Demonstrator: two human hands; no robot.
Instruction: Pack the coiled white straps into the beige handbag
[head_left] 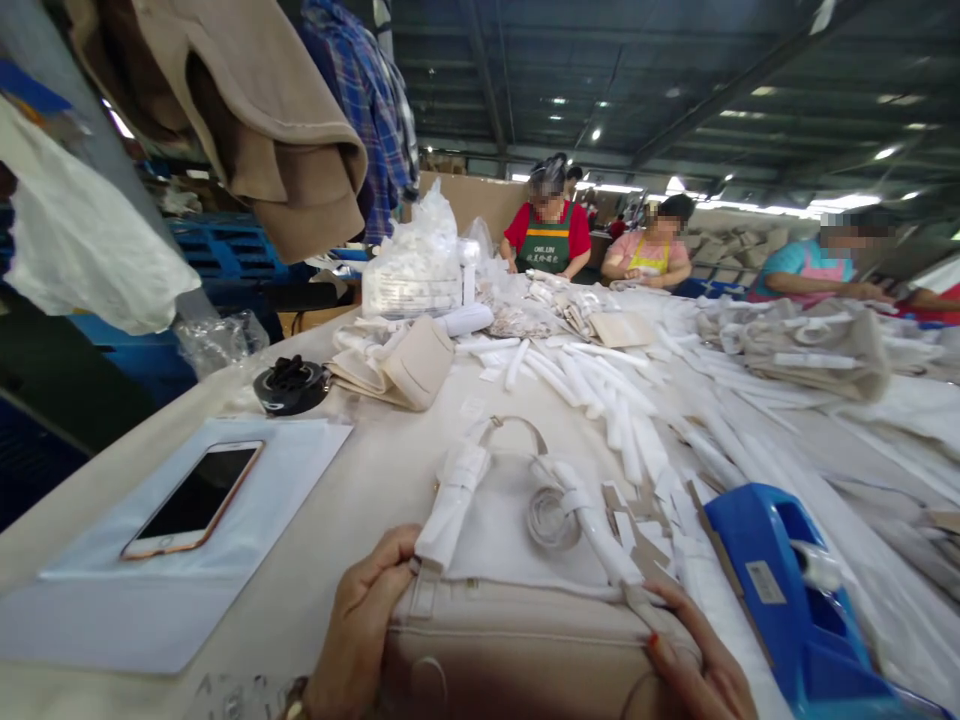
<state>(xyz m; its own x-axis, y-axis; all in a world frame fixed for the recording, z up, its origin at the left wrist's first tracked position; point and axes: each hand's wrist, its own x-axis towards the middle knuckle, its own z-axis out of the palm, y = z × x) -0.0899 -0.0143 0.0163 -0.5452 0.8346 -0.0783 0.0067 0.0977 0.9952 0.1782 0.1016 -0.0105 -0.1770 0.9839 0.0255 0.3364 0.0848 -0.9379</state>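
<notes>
A beige handbag (525,650) lies on the table right in front of me, its handles wrapped in white paper (454,505). My left hand (360,625) grips the bag's left end, fingers curled over its top edge. My right hand (701,665) holds the bag's right end, fingers pressed on the beige surface near the base of the right wrapped handle (592,525). A white dust cloth (502,525) lies under the handles.
A blue tape dispenser (795,590) stands at my right. A phone (195,498) rests on a pale sheet at the left, a black tape roll (291,385) behind it. Several white paper strips (600,390) and beige bags cover the table. Three people work at the far side.
</notes>
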